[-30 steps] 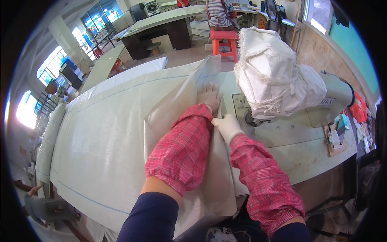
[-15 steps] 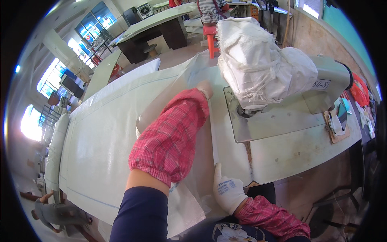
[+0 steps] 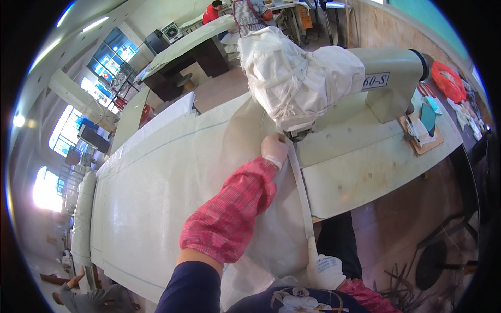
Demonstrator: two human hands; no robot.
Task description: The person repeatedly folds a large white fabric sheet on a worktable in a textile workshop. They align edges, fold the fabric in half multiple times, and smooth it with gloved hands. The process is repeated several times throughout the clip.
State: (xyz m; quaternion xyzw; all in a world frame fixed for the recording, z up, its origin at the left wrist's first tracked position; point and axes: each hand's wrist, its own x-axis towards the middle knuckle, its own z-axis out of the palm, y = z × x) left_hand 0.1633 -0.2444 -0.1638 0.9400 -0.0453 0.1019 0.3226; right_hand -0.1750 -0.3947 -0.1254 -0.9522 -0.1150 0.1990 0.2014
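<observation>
A large whitish translucent woven plastic sheet (image 3: 156, 177) lies across the table, with a narrow white strip (image 3: 299, 190) along its right edge. The sewing machine (image 3: 389, 70) stands to the right, its head wrapped in white cloth (image 3: 297, 78). My left hand (image 3: 275, 147), in a pale glove, rests with curled fingers on the sheet's edge, just left of the machine's foot. Nearer my body, my right hand (image 3: 326, 270), in a white glove, grips the near end of the edge strip; its fingers are partly hidden. Red checked sleeves cover both forearms.
At the machine table's right lie a clipboard (image 3: 421, 136) with a phone and a red plastic bag (image 3: 449, 82). A white roll (image 3: 83, 219) flanks the sheet's left side. Other people are at the back (image 3: 250, 18) and lower left (image 3: 99, 295). A dark stool (image 3: 432, 265) stands lower right.
My left hand has come closer to the machine's foot. My right hand has drawn back toward my body with the strip's end, and the strip now slants. The whole view has shifted.
</observation>
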